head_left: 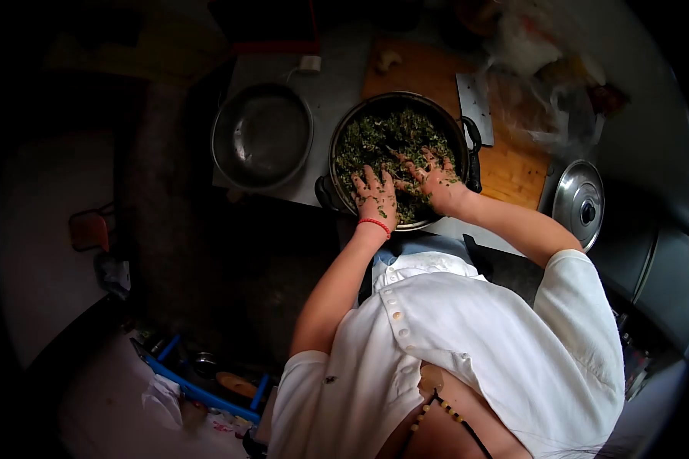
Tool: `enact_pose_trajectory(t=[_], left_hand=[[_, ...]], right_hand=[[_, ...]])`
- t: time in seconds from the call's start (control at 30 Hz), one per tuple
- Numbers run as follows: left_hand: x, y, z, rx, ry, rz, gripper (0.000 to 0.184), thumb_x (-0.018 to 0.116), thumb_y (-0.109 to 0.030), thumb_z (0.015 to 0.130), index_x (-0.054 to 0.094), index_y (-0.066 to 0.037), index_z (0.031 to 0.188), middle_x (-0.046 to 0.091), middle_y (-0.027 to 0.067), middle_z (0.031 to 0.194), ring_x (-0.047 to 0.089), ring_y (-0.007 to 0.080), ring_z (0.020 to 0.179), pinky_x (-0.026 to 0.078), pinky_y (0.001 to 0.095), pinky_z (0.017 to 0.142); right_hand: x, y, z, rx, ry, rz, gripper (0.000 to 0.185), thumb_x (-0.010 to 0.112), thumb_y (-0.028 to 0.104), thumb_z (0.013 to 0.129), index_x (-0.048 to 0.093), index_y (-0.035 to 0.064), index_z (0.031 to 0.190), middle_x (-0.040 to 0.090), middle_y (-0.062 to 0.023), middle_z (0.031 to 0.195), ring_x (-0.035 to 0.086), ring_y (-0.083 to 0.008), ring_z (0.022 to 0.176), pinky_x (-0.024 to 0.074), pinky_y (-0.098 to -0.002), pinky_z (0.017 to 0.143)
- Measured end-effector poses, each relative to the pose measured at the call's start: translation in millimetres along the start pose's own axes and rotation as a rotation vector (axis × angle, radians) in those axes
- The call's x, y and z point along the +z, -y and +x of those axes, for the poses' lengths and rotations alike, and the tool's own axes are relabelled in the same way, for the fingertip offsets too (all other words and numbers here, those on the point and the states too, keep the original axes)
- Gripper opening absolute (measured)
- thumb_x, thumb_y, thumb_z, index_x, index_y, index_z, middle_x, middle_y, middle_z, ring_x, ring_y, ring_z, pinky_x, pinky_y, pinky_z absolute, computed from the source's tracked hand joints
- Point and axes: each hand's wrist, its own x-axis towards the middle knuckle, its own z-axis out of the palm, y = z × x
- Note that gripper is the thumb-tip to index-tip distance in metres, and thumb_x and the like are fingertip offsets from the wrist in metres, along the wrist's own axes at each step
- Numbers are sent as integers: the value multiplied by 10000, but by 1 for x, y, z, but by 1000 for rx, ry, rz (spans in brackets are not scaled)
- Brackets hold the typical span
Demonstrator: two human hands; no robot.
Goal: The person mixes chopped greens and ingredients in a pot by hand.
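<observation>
Both hands are in a wide metal pot [449, 125], working over chopped greens [390, 134] flecked with paler bits. Left hand [377, 203]: palm down near the pot's lower edge, fingers spread and pointing away from the body, pressed to the surface of the mix. Unclenched. Green scraps cling to its back and fingers; a red bracelet [374, 225] circles the wrist.

Right hand [441, 185]: at the pot's right side, fingers splayed and reaching inward across the greens, tips touching or sunk slightly in. Also unclenched, also stuck with scraps. Cannot tell whether either palm has any mix gathered beneath it. The hands are near each other, a strip of greens between them.

The greens lie wholly inside the pot, heaped higher toward the far side. The pot overlaps a wooden board [513, 172]. To its left, apart, a metal basin [262, 141]; to its right, beyond the board, a metal lid [570, 191] with a dark knob.
</observation>
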Motion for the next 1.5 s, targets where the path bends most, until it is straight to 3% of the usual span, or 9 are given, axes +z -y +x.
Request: enact_pose_trajectory(t=[0.3, 0.5, 0.63, 0.7, 0.9, 1.07, 1.3, 1.37, 1.5], left_hand=[[10, 10, 57, -25, -47, -112, 485, 555, -45, 676, 345, -16, 1112, 409, 202, 1043, 465, 324, 897, 408, 368, 769], [9, 27, 69, 53, -64, -311, 153, 499, 5, 699, 456, 7, 845, 512, 203, 783, 530, 322, 714, 459, 355, 613], [-10, 28, 36, 94, -66, -596, 630, 574, -92, 667, 235, -57, 1196, 370, 260, 1112, 400, 355, 1008, 353, 371, 838], [-17, 26, 15, 252, -4, -370, 825, 602, -170, 656, 49, -35, 1254, 306, 276, 1164, 317, 375, 1077, 222, 413, 933], [14, 19, 24, 221, -44, -3, 835, 590, -159, 657, 30, 9, 1253, 249, 242, 1218, 273, 351, 1118, 147, 430, 957], [20, 15, 49, 55, -157, -55, 546, 579, -22, 630, 320, -6, 1111, 402, 228, 1088, 485, 358, 872, 410, 395, 748], [13, 29, 62, 66, -98, -308, 199, 494, 27, 674, 468, -6, 868, 517, 216, 791, 523, 347, 713, 452, 398, 604], [7, 31, 57, 97, 61, -412, 430, 528, -11, 660, 372, -65, 1057, 519, 216, 782, 532, 334, 729, 439, 380, 627], [-13, 19, 17, 268, 56, -412, 760, 568, -105, 675, 87, -166, 1261, 383, 217, 1107, 449, 345, 937, 389, 424, 764]], right_hand=[[34, -23, 63, 153, -105, 347, 294, 414, 60, 680, 560, 68, 935, 558, -164, 843, 538, -298, 791, 438, -354, 672], [26, -33, 66, 208, -71, 572, 279, 504, 111, 649, 542, 78, 923, 527, -163, 926, 500, -309, 856, 414, -367, 727], [17, -27, 23, -169, -348, 410, 815, 603, 142, 582, 171, 152, 1273, 191, -178, 1273, 328, -389, 1066, 336, -400, 849], [-3, -4, 4, 23, 24, 387, 773, 581, 148, 606, 185, 143, 1270, 95, -150, 1312, 302, -416, 1074, 299, -458, 863], [54, 31, 32, 92, -398, 122, 365, 427, 88, 700, 479, 81, 1062, 374, -103, 1186, 426, -336, 980, 256, -548, 823], [43, 5, 52, 251, -129, 572, 362, 391, 82, 694, 501, 132, 1036, 356, -119, 1207, 365, -321, 1055, 314, -411, 858], [40, -12, 62, 290, -227, 700, 216, 434, 107, 686, 590, 97, 836, 555, -140, 883, 530, -285, 819, 409, -350, 747], [37, -17, 58, 232, -7, 625, 213, 448, 92, 682, 590, 88, 842, 545, -136, 924, 518, -283, 858, 399, -344, 764], [1, -5, -5, 52, -586, 226, 234, 498, 71, 661, 562, 98, 885, 515, -138, 982, 491, -268, 917, 373, -345, 800]])
